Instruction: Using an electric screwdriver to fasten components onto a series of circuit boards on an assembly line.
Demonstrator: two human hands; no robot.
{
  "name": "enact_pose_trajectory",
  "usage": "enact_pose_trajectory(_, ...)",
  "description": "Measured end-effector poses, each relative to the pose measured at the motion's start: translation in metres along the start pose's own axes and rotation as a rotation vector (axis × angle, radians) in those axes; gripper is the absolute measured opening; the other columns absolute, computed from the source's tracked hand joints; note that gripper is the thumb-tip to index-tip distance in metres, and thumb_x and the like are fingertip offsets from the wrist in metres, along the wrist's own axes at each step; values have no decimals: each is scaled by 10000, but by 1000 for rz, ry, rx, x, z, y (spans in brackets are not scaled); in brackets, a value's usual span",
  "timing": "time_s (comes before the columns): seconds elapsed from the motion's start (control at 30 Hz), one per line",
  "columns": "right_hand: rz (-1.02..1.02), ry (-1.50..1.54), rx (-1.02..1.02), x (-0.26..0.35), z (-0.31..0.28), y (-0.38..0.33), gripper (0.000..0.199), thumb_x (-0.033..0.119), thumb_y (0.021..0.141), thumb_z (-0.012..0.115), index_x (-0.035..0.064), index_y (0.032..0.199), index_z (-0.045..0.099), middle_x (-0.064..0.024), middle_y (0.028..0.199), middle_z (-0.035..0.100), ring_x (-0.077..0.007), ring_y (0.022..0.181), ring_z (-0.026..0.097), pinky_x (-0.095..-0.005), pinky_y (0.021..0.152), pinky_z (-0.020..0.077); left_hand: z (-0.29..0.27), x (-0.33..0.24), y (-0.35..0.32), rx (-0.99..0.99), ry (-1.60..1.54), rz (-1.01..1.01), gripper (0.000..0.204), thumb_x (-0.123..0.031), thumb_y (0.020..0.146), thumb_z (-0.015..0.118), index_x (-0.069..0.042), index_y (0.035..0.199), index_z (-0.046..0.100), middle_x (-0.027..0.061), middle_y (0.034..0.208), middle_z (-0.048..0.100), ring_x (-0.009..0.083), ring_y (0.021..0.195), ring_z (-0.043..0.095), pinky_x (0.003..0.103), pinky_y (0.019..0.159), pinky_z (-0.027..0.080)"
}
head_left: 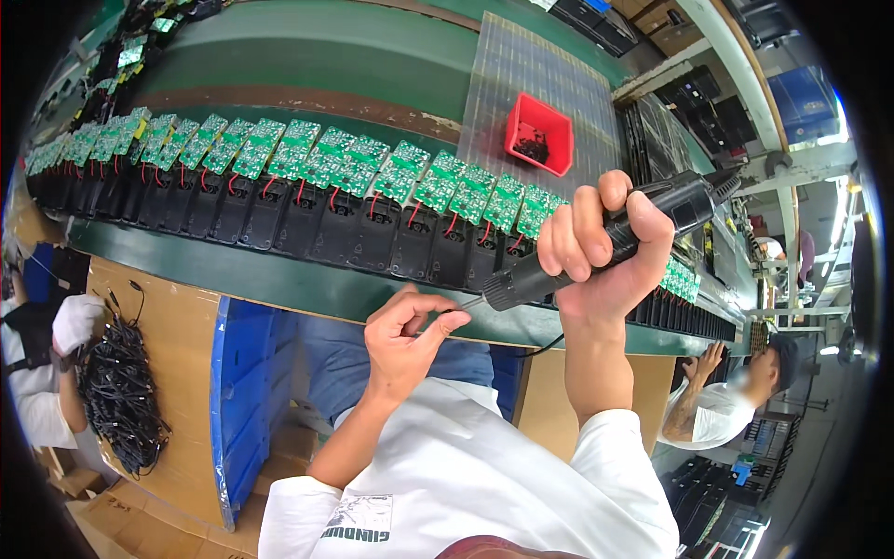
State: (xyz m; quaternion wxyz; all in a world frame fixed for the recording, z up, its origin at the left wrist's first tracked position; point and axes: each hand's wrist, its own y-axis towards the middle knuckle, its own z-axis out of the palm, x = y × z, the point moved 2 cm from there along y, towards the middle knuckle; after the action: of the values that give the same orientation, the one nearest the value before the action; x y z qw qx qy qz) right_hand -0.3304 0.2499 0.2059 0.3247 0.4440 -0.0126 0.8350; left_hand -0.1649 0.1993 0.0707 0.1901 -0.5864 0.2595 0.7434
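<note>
Over the table's (279, 279) front edge, near the green circuit boards (349, 160), the right hand (605, 250) clamps a black screwdriver (684, 203), apparently slanted so its bit (475, 302) meets the left hand's (402, 337) thumb and forefinger, closed together, presumably for steadying.

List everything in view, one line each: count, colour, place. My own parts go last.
Circuit boards: many, green, rowed along the bench
Casings: many, black, by the boards
Wires: many, red, between boards and casings
Bench: one, green, across the middle
Ribbed sheet: one, translucent, beyond the row
Bin: one, red, on the sheet
Small parts: uncountable, dark, in the bin
Cable bundle: one, black, lower left
Co-worker's gloved hand: one, white, far left
Co-worker: one, white shirt, right
Power screwdriver: one, black, in right hand
Left hand: one, bare, at the screwdriver's tip
Right hand: one, bare, gripping the screwdriver
</note>
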Motion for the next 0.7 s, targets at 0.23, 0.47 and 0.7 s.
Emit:
enact_pose_trajectory(0.23, 1, -21, 6, 3, -1, -7, 196, 253, 958, 415, 114, 946, 553, 48, 510, 415, -82, 389, 350, -282, 425, 357, 7, 0, -6, 38, -24, -25, 76, -31, 788, 796, -23, 839, 739, -38, 645, 443, 70, 552, 283, 230, 508, 234)
enact_pose_trajectory(0.47, -159, -146, 7, -1, -2, -4, 150, 216, 949, 430, 109, 944, 534, 23, 509, 417, -107, 394, 366, -284, 434, 365, 2, 0, -14, -7, -444, -265, 269, -74, 936, 634, 30, 1185, 628, 23, 794, 549, 84, 620, 397, 211, 546, 303)
enact_pose_trajectory(0.7, -255, -384, -152, -32, -10, 14, 79, 145, 931, 457, 89, 932, 513, -14, 515, 431, -133, 406, 383, -285, 443, 376, -3, 9, -25, 110, -789, -708, 399, -123, 1040, 468, 87, 1377, 434, 148, 1058, 659, 127, 740, 557, 216, 590, 394)
